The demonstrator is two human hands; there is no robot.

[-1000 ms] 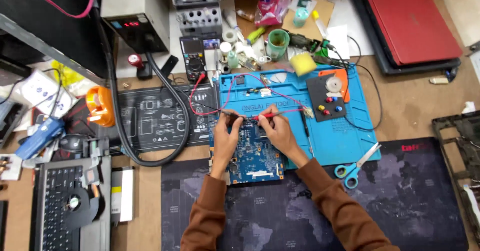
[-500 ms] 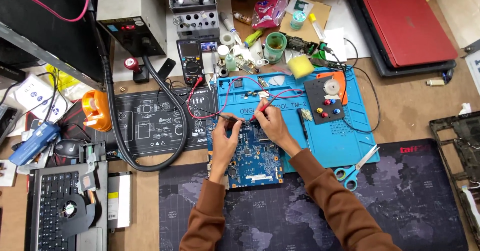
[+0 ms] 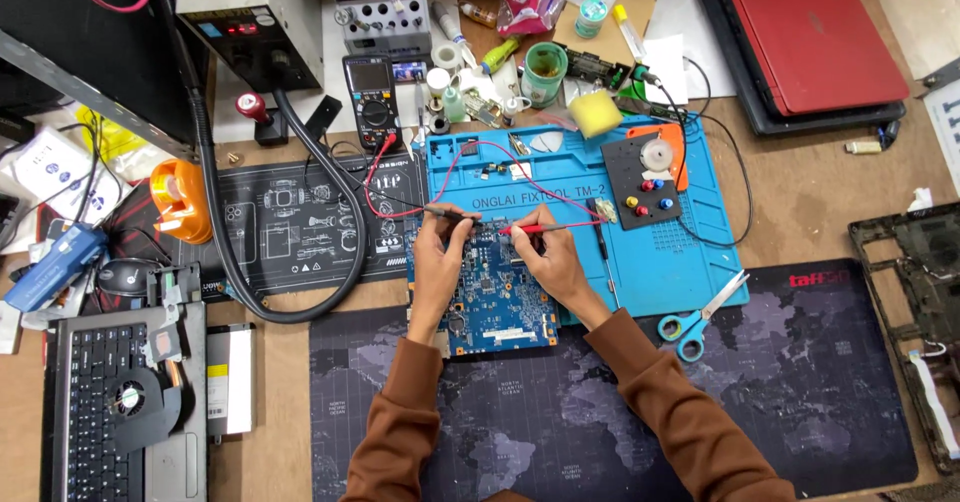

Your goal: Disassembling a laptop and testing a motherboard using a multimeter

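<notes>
Both grips pinch meter probes: my left hand [image 3: 437, 262] holds the thin black probe [image 3: 448, 213], my right hand [image 3: 552, 260] the slim red probe [image 3: 530, 229], tips down on the top edge of the blue laptop circuit board [image 3: 495, 297]. That board lies across the wooden counter [image 3: 800, 212], half on the dark map-printed mat [image 3: 560, 412], half on the blue silicone work mat [image 3: 640, 262]. I judge I'm mid-measurement; next calls for steady tips and a glance at the black handheld multimeter [image 3: 372, 102].
</notes>
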